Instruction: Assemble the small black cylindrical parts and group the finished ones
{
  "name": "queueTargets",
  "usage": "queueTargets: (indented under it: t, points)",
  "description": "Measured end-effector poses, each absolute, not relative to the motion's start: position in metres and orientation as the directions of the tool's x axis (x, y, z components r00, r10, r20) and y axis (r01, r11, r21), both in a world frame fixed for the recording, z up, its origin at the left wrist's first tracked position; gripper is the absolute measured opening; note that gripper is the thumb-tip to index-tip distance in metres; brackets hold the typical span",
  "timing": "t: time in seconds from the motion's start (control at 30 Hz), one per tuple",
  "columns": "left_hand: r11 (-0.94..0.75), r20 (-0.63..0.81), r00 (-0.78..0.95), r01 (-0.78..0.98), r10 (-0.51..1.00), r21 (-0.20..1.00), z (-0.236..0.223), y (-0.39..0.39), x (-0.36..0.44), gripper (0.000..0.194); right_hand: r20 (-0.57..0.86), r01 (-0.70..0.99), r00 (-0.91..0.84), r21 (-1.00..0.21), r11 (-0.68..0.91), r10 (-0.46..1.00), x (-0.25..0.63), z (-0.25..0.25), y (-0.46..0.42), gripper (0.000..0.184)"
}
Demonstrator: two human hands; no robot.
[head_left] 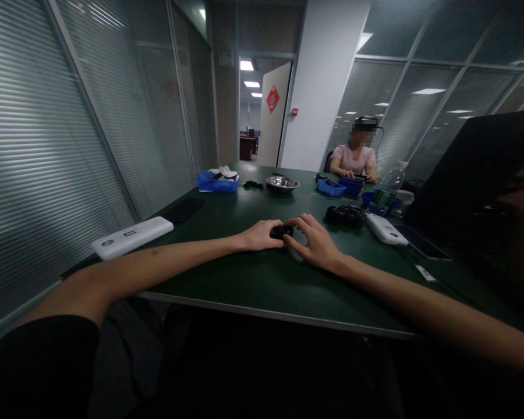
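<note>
Above the near middle of the green table (pixel 227 279), both of my hands meet at a small, rounded black object (pixel 282 231); its kind cannot be made out. My left hand (pixel 262 234) is closed on it from the left, thumb on the near side. From the right, my right hand (pixel 317 241) curves its thumb and index finger around the object's other end, fingertips touching it. The fingers partly cover the object. A pale grey patch (pixel 297 249) shows below my right palm, too dim to name.
A white device (pixel 133 237) and a black flat pad (pixel 183 209) lie left. Farther back are a filled blue basket (pixel 217 185), a metal bowl (pixel 282 185) and blue bins (pixel 330 188). Rightward: black coiled bundle (pixel 344 215), white device (pixel 386 230), bottle (pixel 388 186). A person (pixel 353 158) sits opposite.
</note>
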State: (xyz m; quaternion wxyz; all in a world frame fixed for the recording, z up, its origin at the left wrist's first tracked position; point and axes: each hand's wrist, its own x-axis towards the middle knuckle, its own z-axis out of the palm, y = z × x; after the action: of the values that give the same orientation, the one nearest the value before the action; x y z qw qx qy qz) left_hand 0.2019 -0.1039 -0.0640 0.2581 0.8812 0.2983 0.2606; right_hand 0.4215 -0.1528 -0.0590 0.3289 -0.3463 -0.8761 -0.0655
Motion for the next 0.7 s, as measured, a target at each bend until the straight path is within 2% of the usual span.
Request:
queueTargets:
  t: [0.7]
  points:
    - [-0.697, 0.313, 0.686, 0.394, 0.657, 0.599, -0.0652, -0.1028, 0.2019, 0.046, 0.59, 0.602, -0.608, -0.095, 0.793, 0.532, 0.4203, -0.0539, -0.1543, 0.033]
